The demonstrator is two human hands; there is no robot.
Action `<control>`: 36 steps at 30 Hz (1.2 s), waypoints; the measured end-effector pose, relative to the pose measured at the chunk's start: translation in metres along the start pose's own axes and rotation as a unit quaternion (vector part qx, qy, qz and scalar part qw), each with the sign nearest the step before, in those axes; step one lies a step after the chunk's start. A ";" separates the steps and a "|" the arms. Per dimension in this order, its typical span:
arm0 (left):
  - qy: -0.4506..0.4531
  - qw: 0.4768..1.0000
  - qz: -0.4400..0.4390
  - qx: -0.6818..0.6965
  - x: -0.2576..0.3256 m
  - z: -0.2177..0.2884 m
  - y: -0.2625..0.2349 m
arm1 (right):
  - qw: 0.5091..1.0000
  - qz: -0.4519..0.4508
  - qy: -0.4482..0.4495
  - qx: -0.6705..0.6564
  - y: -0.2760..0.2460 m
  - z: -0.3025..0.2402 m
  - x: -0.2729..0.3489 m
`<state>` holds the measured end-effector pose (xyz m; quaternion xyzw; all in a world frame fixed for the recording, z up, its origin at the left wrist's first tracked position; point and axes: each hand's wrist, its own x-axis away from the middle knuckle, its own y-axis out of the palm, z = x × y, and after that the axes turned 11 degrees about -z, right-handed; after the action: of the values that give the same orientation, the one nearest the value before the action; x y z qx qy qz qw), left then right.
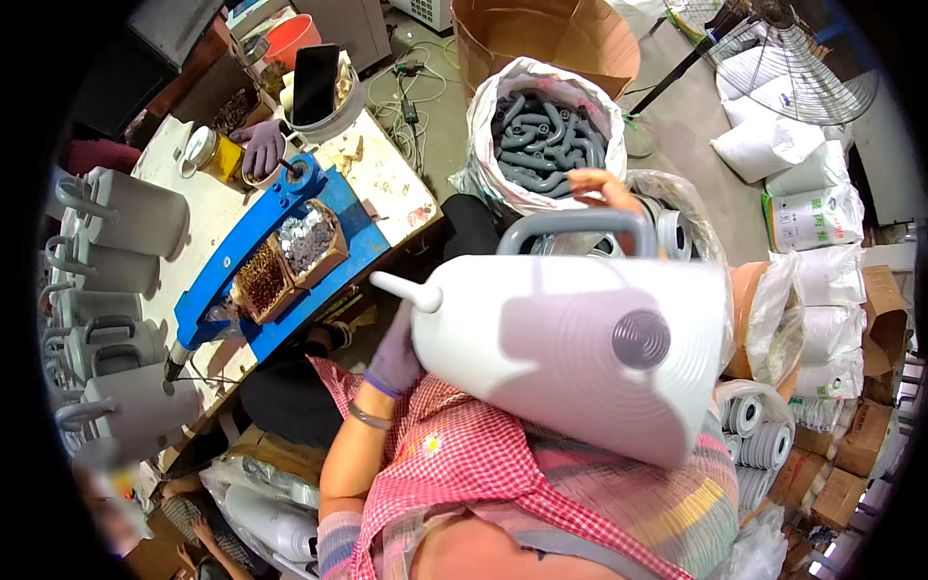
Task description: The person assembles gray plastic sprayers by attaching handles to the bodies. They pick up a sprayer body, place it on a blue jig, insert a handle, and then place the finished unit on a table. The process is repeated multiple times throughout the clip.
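A pale grey plastic watering can (570,338) lies tilted across my lap, its thin spout (406,288) pointing left. A darker grey handle (578,224) arches over its upper side, and a ringed round patch (641,338) marks its wall. My left hand (396,353), in a purple-grey glove, holds the can's spout end; its fingertips are hidden behind the can. Beyond the handle, my bare right hand (609,188) shows stretched fingers, near a white sack (478,135) of curved grey handles (546,140). The can covers the right wrist and forearm.
At left, the worktable (387,208) bears a blue lever press (242,237), small boxes of metal parts (307,242), a yellow jar (227,159) and a phone (316,85). Several similar cans (135,213) line its far left. Stacked white bags (831,271) and a fan (793,77) stand right.
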<state>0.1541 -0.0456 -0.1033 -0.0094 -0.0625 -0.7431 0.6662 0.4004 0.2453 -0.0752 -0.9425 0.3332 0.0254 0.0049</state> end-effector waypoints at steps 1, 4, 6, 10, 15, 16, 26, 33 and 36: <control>0.079 0.993 0.009 -0.089 0.019 -0.006 -0.009 | 0.991 -0.024 0.115 0.067 0.000 0.014 0.004; -0.008 0.987 0.148 0.067 0.049 -0.021 -0.026 | 0.943 -0.091 -0.012 0.319 -0.009 0.060 0.078; 0.007 0.972 0.233 0.036 0.071 -0.017 -0.033 | 0.882 -0.110 0.224 0.399 -0.027 0.110 0.111; 0.056 0.968 0.190 0.153 0.088 -0.015 -0.045 | 0.715 -0.113 0.139 0.676 -0.037 0.199 0.182; -0.075 0.934 0.341 0.072 0.066 -0.057 -0.047 | 0.773 -0.049 0.078 0.628 -0.053 0.175 0.184; -0.049 0.919 0.348 -0.177 0.070 -0.060 -0.047 | 0.795 0.008 0.074 0.602 -0.060 0.150 0.177; 0.050 0.917 0.388 -0.075 0.131 -0.021 -0.027 | 0.956 0.061 -0.143 0.248 0.072 -0.004 0.089; -0.049 0.919 0.388 -0.057 0.242 0.003 -0.044 | 0.882 -0.089 -0.396 0.238 0.150 -0.073 0.054; -0.004 0.875 0.450 0.181 0.279 -0.007 -0.039 | 0.884 -0.144 -0.401 0.194 0.166 -0.077 0.049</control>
<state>0.0846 -0.3177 -0.0859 0.0815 -0.1873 -0.3391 0.9183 0.3375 0.0829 0.0003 -0.8694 0.1620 0.3353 0.3248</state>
